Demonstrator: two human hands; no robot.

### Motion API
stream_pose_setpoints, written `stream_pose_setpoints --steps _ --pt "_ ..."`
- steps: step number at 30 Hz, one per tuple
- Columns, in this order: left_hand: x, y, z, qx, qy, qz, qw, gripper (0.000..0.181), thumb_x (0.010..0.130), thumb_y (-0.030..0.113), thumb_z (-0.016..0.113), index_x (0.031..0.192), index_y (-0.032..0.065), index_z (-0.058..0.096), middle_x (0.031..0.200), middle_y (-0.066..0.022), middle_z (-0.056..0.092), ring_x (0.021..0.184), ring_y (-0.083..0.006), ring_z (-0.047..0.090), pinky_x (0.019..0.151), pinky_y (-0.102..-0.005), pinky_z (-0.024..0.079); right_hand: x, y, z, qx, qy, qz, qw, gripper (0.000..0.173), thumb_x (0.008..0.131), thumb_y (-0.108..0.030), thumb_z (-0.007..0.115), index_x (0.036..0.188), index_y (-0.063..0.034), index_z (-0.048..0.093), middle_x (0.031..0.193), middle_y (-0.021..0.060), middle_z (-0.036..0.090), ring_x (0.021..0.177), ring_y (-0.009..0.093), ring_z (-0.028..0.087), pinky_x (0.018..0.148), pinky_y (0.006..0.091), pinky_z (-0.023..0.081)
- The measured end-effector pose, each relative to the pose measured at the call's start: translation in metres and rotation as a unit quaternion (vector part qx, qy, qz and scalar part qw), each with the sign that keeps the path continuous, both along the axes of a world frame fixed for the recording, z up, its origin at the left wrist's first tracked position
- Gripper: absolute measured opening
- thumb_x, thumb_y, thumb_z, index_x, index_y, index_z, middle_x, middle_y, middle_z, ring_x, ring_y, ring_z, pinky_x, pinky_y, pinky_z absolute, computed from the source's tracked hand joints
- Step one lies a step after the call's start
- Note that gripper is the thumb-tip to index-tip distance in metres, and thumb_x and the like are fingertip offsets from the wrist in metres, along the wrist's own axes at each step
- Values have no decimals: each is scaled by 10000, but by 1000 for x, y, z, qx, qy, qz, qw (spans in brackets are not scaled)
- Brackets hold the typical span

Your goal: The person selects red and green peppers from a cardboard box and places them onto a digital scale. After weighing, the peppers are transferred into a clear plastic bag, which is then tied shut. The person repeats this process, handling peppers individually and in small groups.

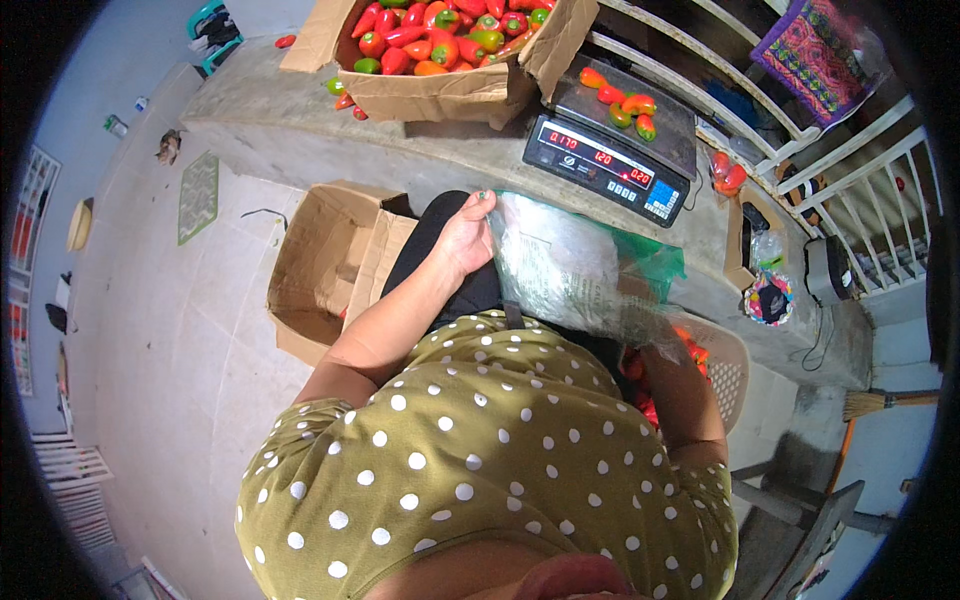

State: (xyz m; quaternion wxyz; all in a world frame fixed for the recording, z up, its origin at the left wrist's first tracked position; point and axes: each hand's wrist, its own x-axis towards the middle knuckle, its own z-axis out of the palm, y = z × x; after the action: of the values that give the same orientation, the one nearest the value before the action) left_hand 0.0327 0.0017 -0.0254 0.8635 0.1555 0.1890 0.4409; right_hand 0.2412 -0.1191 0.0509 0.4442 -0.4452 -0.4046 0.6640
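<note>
My left hand (469, 234) pinches the left edge of a clear plastic bag (559, 274) between thumb and fingers. The bag, which bears printing and has a green strip, stretches to the right across my lap. My right forearm (675, 390) reaches towards its far end. The right hand itself is covered by the crumpled plastic, so its grip does not show. Beside that arm, red peppers (697, 351) lie in a perforated plastic basket (731, 386). Several red, orange and green peppers (637, 105) rest on the platform of a digital scale (607, 172).
A cardboard box (442, 94) full of peppers stands on the concrete ledge (262, 120), left of the scale. On the floor at my left is an open cardboard box (319, 262). White metal bars (862, 180) border the ledge. A bagged bunch of peppers (726, 176) sits right of the scale.
</note>
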Motion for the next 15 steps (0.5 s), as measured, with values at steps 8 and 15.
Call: stream_pose_setpoints --steps 8,15 --pt "-6 -10 7 -1 -78 -142 987 424 819 280 598 1167 80 461 1118 -82 553 1058 -233 528 922 -431 410 6 -4 4 23 3 -7 1000 427 775 -243 649 1111 -10 526 1026 89 577 921 178 550 787 314 459" --pt "-15 -15 5 93 3 -155 984 409 792 218 634 1131 31 503 1087 -123 571 1039 -261 539 909 -428 420 -5 7 -1 13 -8 2 1000 437 778 -247 649 1126 -15 523 1049 86 573 941 177 545 805 312 451"
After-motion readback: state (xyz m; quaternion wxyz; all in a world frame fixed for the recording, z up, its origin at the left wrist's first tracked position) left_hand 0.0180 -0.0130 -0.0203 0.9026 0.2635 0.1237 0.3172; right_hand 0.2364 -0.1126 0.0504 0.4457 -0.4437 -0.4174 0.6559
